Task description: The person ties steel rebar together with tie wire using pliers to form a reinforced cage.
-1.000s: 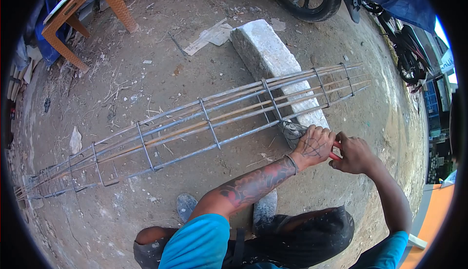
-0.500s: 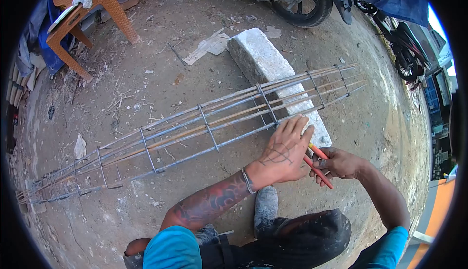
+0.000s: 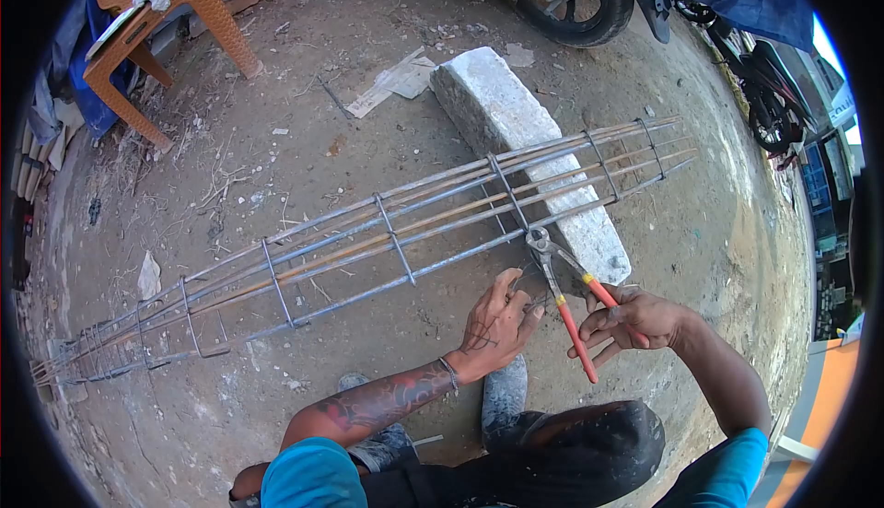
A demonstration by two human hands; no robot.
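Observation:
Red-handled end-cutting pincers (image 3: 553,273) are in my right hand (image 3: 645,317), their handles spread apart. Their jaws meet the rebar cage (image 3: 396,241) at the lower corner of a stirrup (image 3: 506,190). My left hand (image 3: 497,326) is below the cage's near bar, just left of the pincers, with its fingers curled. Thin dark strands show near its fingertips, but what it grips is too small to make out. The long cage lies slantwise across the view, its right part resting on a pale concrete block (image 3: 516,112).
An orange-brown plastic chair (image 3: 216,20) stands at upper left, and a motorcycle wheel (image 3: 580,6) at the top. Paper scraps (image 3: 396,82) and debris lie on the dirt ground. My shoe (image 3: 505,397) is under the left forearm. Another motorcycle (image 3: 769,112) is at far right.
My left hand has moved down and left from the stirrup corner, its fingers now curled. The pincers have come up so their jaws reach that corner, with their handles wider apart.

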